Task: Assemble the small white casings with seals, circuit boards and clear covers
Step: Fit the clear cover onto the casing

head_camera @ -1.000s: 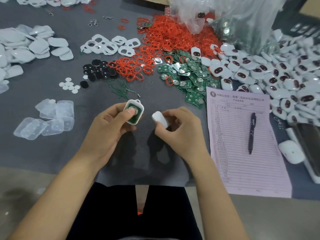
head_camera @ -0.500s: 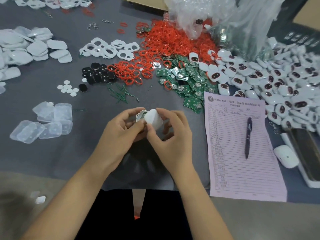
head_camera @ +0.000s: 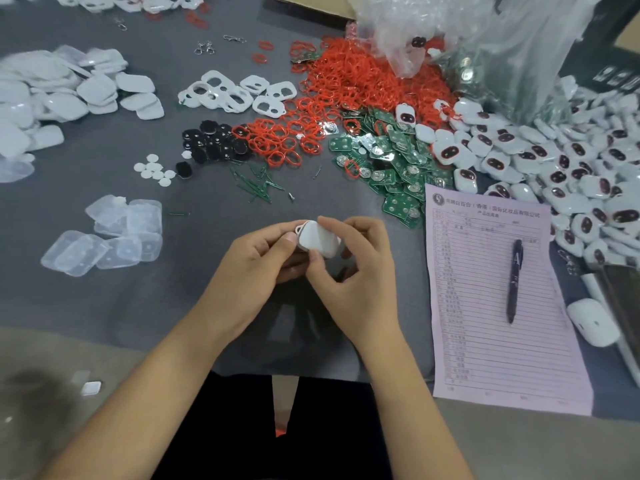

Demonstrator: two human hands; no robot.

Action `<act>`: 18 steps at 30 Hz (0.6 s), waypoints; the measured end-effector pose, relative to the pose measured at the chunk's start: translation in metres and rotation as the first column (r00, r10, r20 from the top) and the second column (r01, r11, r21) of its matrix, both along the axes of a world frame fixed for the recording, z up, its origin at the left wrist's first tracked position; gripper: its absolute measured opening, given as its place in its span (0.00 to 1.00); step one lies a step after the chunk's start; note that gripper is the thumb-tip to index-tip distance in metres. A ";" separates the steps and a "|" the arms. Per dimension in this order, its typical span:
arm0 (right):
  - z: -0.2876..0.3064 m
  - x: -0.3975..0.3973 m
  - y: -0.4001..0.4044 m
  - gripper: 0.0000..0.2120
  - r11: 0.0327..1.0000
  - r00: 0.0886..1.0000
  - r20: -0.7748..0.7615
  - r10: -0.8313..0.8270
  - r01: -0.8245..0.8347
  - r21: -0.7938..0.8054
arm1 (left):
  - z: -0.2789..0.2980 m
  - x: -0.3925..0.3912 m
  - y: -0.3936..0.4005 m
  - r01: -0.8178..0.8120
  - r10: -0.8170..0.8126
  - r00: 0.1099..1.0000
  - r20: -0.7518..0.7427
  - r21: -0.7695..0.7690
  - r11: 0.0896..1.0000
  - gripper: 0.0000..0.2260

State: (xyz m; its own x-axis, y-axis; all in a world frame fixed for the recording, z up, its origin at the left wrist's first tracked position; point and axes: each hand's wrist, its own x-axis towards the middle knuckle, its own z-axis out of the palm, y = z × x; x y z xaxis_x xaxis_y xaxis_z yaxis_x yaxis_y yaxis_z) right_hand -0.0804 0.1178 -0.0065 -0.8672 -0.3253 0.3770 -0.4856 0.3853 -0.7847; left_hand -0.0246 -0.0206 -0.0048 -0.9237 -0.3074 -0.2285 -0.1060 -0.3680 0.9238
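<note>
Both hands meet over the near middle of the grey table [head_camera: 104,306] around one small white casing [head_camera: 317,239]. My left hand [head_camera: 252,271] grips it from the left, thumb against its edge. My right hand [head_camera: 353,271] pinches it from the right, fingers curled over its top. The casing's smooth white back faces up; its inside is hidden. Parts lie behind: red seals [head_camera: 346,84], green circuit boards [head_camera: 391,161], clear covers [head_camera: 114,237].
White casing halves [head_camera: 52,98] lie far left, white frames [head_camera: 235,93] and black pads [head_camera: 214,142] at centre back. Finished white units [head_camera: 554,161] pile up at right beside a plastic bag [head_camera: 467,36]. A pink form [head_camera: 485,306] with a pen [head_camera: 514,282] lies right.
One second ago each hand held a separate half, the left one showing a green board. The hands came together and now hold the two halves joined as one casing.
</note>
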 end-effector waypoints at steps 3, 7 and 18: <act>-0.001 -0.001 0.000 0.18 1.000 1.000 0.016 0.011 -0.011 0.002 | -0.001 0.001 0.000 0.014 -0.014 1.000 -0.017 -0.020 1.000 0.15; -0.001 -0.003 0.001 0.18 1.000 0.998 0.058 0.030 -0.030 -0.004 | 0.000 0.000 -0.001 0.002 -0.001 1.000 -0.008 0.018 1.000 0.16; -0.003 -0.007 0.004 0.21 0.990 0.986 0.096 0.134 -0.138 0.032 | 0.002 -0.001 0.002 -0.082 0.084 0.996 0.030 -0.065 0.994 0.09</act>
